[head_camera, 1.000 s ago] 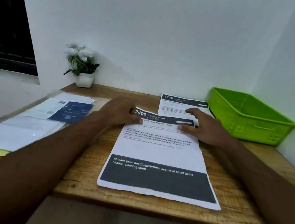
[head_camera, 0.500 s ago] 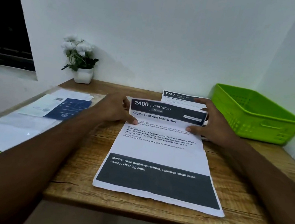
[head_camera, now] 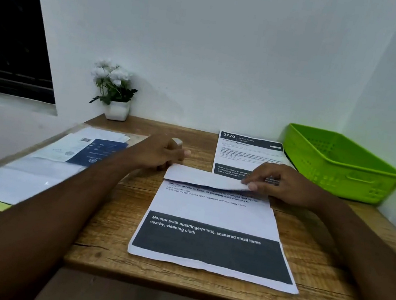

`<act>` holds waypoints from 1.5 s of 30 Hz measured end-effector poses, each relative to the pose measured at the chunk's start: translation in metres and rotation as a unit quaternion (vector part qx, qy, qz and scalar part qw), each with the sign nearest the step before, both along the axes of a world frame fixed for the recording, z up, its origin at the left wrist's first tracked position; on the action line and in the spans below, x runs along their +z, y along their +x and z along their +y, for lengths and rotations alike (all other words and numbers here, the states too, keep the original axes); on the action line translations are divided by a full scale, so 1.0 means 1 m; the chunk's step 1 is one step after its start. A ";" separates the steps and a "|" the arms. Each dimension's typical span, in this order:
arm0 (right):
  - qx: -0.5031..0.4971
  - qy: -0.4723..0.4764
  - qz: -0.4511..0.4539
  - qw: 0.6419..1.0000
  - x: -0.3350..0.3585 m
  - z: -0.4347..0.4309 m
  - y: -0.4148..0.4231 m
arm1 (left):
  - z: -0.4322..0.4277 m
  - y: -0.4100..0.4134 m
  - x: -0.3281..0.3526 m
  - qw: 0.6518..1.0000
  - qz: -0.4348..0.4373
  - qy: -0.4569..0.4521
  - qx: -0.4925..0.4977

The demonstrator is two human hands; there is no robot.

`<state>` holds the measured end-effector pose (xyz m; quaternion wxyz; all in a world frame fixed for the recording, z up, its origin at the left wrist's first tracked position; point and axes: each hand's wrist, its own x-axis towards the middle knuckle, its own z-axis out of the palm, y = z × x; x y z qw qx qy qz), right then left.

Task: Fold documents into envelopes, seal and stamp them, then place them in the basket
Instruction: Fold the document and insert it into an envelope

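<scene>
A printed document (head_camera: 213, 213) lies on the wooden desk (head_camera: 111, 252) in front of me. Its top edge is folded over toward me, so a white flap (head_camera: 205, 177) covers the header. My left hand (head_camera: 160, 154) holds the flap's left corner with curled fingers. My right hand (head_camera: 283, 184) pinches the flap's right corner between thumb and fingertips. A second printed document (head_camera: 247, 151) lies flat behind the first. The green basket (head_camera: 342, 167) stands at the back right against the wall.
A pile of papers and envelopes (head_camera: 36, 173), one with a dark blue panel, covers the desk's left side. A small white pot of white flowers (head_camera: 116, 97) stands at the back left. White walls close in the back and right.
Both hands have lifted the document's top edge and turned it over toward me, so the header is now hidden under the white flap.
</scene>
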<state>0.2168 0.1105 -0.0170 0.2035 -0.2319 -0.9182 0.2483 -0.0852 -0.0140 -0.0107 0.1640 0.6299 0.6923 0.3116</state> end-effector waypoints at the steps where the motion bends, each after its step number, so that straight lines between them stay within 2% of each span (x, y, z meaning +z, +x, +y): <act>1: 0.006 -0.002 -0.001 1.000 0.000 0.000 0.000 | 0.001 0.001 -0.001 1.000 0.014 -0.009 -0.012; 4: -0.003 -0.004 -0.007 1.000 0.002 -0.002 0.000 | 0.004 0.004 -0.003 0.999 0.034 -0.026 -0.025; 8: -0.025 0.024 -0.070 0.997 0.003 -0.004 0.000 | 0.005 0.005 -0.005 0.998 0.047 -0.018 -0.022; 16: -0.021 0.032 -0.034 0.999 0.003 -0.004 -0.003 | 0.006 0.002 -0.008 0.997 0.074 -0.024 -0.015; 21: -0.016 0.036 -0.023 0.999 0.001 -0.006 -0.005 | 0.003 0.003 -0.007 0.999 0.039 -0.003 -0.023; 25: -0.016 0.020 -0.055 0.998 0.000 -0.007 -0.005 | 0.002 0.007 -0.008 0.999 0.023 -0.012 -0.041; 30: -0.006 0.009 -0.096 0.995 -0.001 -0.008 -0.006 | 0.000 0.010 -0.006 0.996 0.048 -0.030 -0.075; 45: -0.018 0.015 -0.029 0.999 0.005 -0.013 -0.009 | 0.000 0.013 -0.005 0.997 -0.002 -0.029 -0.076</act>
